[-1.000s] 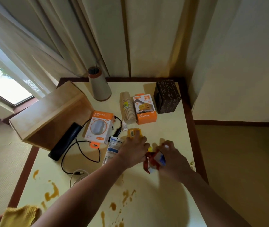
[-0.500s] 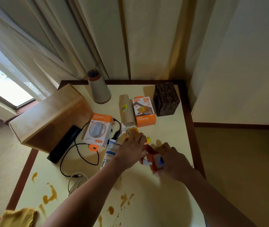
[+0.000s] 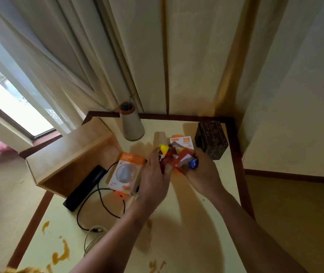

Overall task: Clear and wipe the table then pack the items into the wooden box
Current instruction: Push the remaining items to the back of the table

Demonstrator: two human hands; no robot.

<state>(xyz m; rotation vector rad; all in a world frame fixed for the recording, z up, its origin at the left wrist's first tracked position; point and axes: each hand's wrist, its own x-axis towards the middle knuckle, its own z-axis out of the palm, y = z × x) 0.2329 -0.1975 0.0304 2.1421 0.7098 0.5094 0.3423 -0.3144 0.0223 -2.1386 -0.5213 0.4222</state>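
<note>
Both hands, left hand (image 3: 155, 174) and right hand (image 3: 202, 174), are clenched around a crinkly wrapper bundle (image 3: 176, 158) that's probably light and slippery, so cup underneath, wooden box (image 3: 68, 156) at 9 o'clock.

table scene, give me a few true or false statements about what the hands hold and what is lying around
1. Both hands are lifted off the table with small items bunched between them. True: the left hand and right hand hold a bundle of small packets.
2. The wooden box sits at the right edge of the table. False: it is at the left edge, beside the black bar.
3. Orange-brown spills mark the near part of the table. True.
4. The dark patterned box is inside the wooden box. False: it stands on the table at the far right corner.
5. A black cable lies on the table. True.
</note>
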